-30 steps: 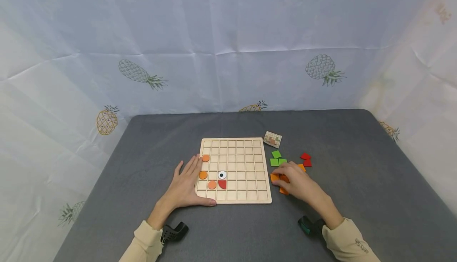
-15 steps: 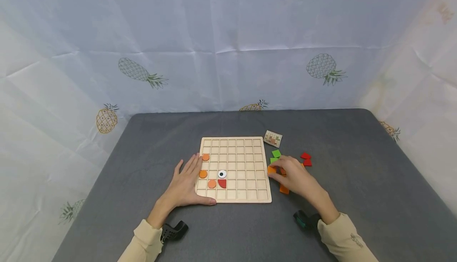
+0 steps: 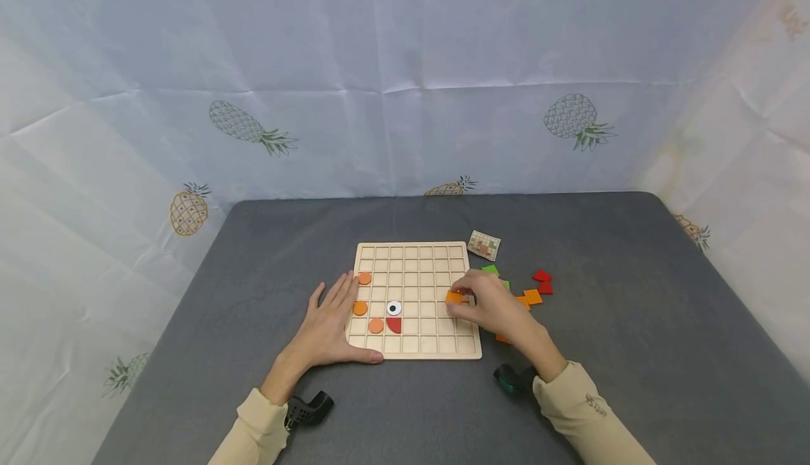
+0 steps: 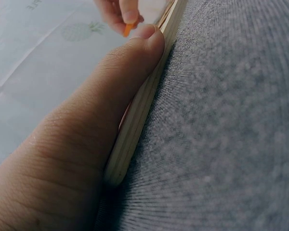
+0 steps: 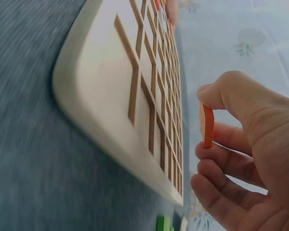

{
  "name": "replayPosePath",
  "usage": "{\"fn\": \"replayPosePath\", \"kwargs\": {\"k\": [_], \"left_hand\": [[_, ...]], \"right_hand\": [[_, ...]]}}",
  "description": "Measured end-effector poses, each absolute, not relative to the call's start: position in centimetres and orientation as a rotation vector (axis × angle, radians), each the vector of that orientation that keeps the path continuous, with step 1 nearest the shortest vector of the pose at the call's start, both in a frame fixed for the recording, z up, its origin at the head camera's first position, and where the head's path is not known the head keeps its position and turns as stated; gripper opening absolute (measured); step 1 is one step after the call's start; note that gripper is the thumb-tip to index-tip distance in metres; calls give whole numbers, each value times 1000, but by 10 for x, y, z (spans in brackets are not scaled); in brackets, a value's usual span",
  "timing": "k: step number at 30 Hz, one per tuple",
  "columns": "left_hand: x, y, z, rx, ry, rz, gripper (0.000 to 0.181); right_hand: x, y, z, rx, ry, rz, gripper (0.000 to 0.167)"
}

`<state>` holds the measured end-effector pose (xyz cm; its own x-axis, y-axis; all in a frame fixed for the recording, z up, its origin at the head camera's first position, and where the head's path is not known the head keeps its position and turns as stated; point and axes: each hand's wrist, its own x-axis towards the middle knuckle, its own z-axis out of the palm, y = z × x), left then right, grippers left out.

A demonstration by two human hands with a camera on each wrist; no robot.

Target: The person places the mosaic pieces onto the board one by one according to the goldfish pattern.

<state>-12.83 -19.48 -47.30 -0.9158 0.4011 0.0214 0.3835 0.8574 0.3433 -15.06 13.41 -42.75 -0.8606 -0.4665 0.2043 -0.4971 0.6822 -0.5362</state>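
orange tile [image 5: 208, 126], edges pinched, gap above board [image 5: 103, 77]

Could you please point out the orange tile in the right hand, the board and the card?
Orange tile [image 5: 208, 126]: right wrist view, middle of its bright orange side.
Board [image 3: 411, 294]: head view, a bare square near its middle.
Card [image 3: 484, 245]: head view, middle of its patterned face.

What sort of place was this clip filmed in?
Probably a makeshift indoor recording booth: a pineapple-print curtain hangs behind and beside a gray table, which holds a wooden grid board, and black devices sit at both wrists. Beyond the curtain, nothing shows.
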Motion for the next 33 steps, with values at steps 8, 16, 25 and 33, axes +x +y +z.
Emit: {"fn": "replayPosePath", "kwargs": {"k": [8,16,25,33], "left_hand": [[-129,-195,-473,631,2986,526,144],[-128,-195,-472,623,2983,521,144],[-127,-195,-471,646,3010,495,144],[-126,-195,-472,648,3008,505,145]], "right_hand": [[-160,111,-427,900,-2793,912,19],[-167,85,-427,954,-2812,891,20],[-174,57,-431,1010,-2803,936,17],[-181,42,-438,1002,-2820,882,14]]}}
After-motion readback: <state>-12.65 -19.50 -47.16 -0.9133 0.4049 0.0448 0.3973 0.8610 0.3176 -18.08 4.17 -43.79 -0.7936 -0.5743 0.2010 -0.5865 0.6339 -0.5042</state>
